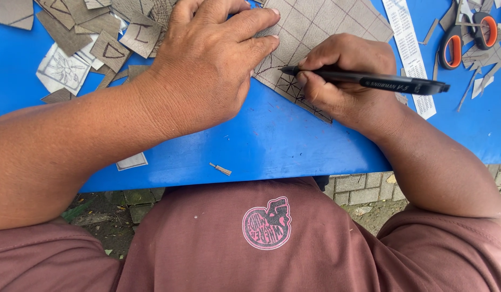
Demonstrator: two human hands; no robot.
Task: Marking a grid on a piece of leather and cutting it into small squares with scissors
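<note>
- Progress: the grey sheet point(320, 27) carries a ruled grid over most of its visible face. Near its lower edge, a few cells hold star-like line patterns; the rest of the grid cells in view look blank. I judge the drawing is early on, with most cells left.
- My right hand point(337, 81) is closed around the black pen point(369, 81), held nearly level, tip pointing left and touching the sheet just beside the patterned cells.
- My left hand point(207, 59) lies flat, fingers spread, pressing on the sheet's left part; it grips nothing.
- The sheet lies on the blue tabletop point(261, 140), under both hands, its lower corner near the tabletop's front edge.
- Cut grey pieces point(107, 51), some with marks drawn on, lie in a heap at upper left, beyond my left wrist.
- Orange-handled scissors point(466, 38) and a white paper strip point(410, 48) lie to the right, apart from my right hand.
- A small scrap point(220, 169) lies near the front edge.
</note>
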